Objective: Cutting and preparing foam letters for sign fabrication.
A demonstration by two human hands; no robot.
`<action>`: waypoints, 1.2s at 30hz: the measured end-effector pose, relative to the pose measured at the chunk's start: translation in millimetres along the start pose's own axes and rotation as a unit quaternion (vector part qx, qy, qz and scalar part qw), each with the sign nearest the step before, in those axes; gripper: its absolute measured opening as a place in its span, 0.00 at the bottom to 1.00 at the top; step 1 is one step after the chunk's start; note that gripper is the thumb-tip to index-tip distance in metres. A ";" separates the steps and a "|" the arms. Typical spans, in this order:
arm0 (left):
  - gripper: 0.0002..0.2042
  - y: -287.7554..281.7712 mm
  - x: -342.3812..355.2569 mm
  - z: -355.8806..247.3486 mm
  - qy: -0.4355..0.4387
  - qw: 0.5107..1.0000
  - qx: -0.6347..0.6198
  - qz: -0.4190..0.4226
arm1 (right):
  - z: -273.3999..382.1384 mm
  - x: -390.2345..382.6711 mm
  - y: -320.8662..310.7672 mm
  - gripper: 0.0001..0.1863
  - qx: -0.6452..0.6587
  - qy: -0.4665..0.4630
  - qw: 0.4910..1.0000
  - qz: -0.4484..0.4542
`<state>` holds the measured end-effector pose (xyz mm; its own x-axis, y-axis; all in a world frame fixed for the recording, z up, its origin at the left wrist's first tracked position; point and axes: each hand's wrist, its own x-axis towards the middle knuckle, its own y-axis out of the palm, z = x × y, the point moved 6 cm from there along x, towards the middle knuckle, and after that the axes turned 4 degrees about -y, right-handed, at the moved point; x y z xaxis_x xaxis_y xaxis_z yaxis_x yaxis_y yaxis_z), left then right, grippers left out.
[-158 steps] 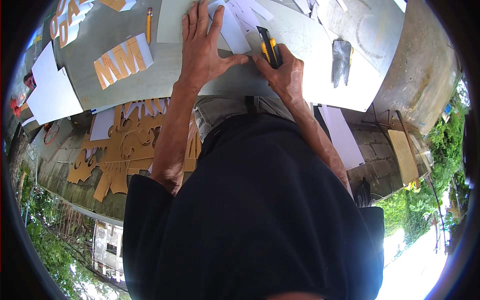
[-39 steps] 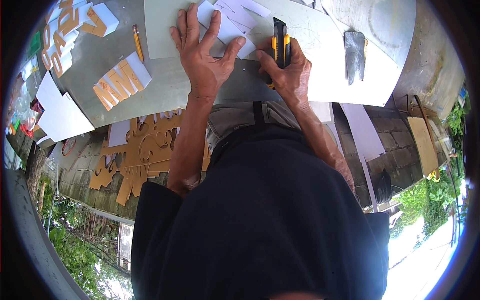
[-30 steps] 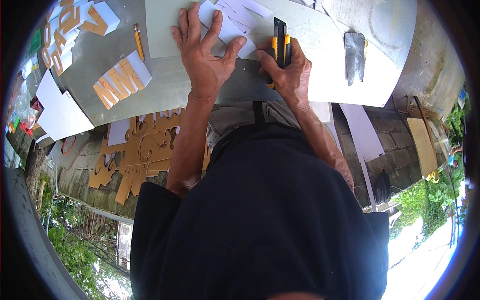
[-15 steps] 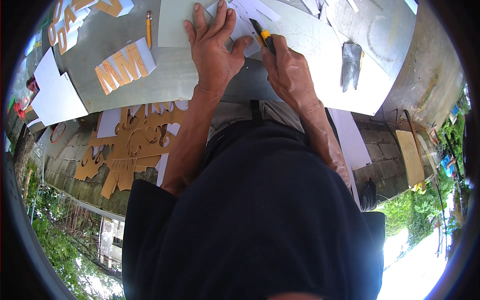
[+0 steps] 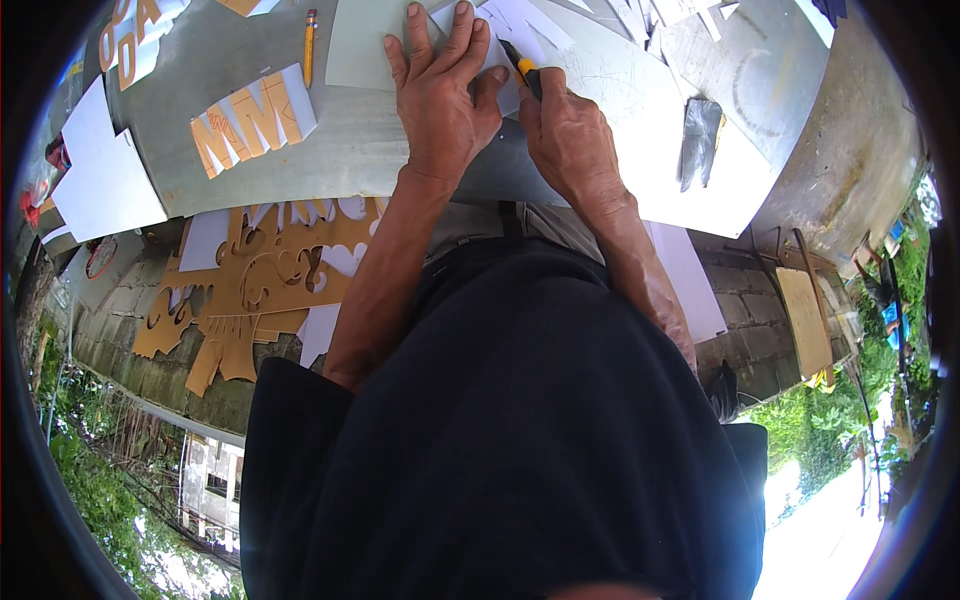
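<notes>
1. Left hand (image 5: 440, 95): I see it spread flat, fingers splayed, pressing the white sheet (image 5: 620, 100) onto the grey table (image 5: 300, 160); nothing gripped.
2. Right hand (image 5: 570, 135): fingers curled tight round a yellow-and-black utility knife (image 5: 522, 70), tip on the sheet just beside the left fingertips.
3. Sheet: I judge it light, thin, bendy and prone to sliding; best pinned flat near the cut.
4. Knife: rigid, sharp; hold by the handle.
5. Nearby: pencil (image 5: 310, 45), orange cut-out letters (image 5: 250, 115).

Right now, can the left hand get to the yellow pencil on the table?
Probably yes. The left hand lies flat on the white sheet; the pencil lies just to its left on the grey table, nothing between.
</notes>
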<state>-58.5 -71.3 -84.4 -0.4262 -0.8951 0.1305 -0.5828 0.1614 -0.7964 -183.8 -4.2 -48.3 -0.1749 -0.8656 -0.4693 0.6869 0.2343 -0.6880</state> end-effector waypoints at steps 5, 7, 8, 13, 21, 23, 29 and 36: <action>0.22 -1.4 0.3 -1.1 -0.001 1.000 -0.007 -0.006 | -0.4 -0.6 4.0 0.11 -0.015 -0.017 0.999 -0.024; 0.21 -1.5 0.4 -0.9 -0.003 1.000 -0.012 -0.003 | 0.4 -1.0 4.3 0.11 -0.020 -0.024 0.999 -0.037; 0.21 -1.4 0.4 -1.2 -0.003 1.000 -0.013 -0.002 | 1.9 -1.1 4.6 0.11 -0.032 -0.025 0.998 -0.040; 0.21 -1.7 1.7 -2.6 -0.004 1.000 -0.014 0.000 | 11.6 1.2 2.9 0.10 -0.083 -0.006 0.996 -0.018; 0.25 -2.5 0.7 -3.9 -0.023 1.000 -0.021 -0.004 | 28.5 6.7 -9.1 0.07 -0.073 -0.011 0.997 0.029; 0.25 -3.3 0.1 -5.3 -0.026 0.999 -0.025 -0.004 | 31.3 6.8 -11.5 0.07 -0.069 -0.013 0.997 0.029; 0.24 -4.9 -0.1 -7.7 -0.034 0.999 -0.015 0.014 | 37.1 11.5 -17.4 0.08 -0.065 -0.016 0.997 0.037; 0.26 -4.1 -1.6 -9.5 -0.036 0.999 -0.011 0.004 | 20.4 4.4 1.3 0.10 -0.116 -0.018 0.993 0.012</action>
<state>-62.0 -66.6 -75.7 -0.3801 -0.9215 0.0799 -0.5954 0.1777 -0.7835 -169.2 -16.7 -40.0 -0.1328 -0.8729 -0.4695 0.5081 0.3468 -0.7884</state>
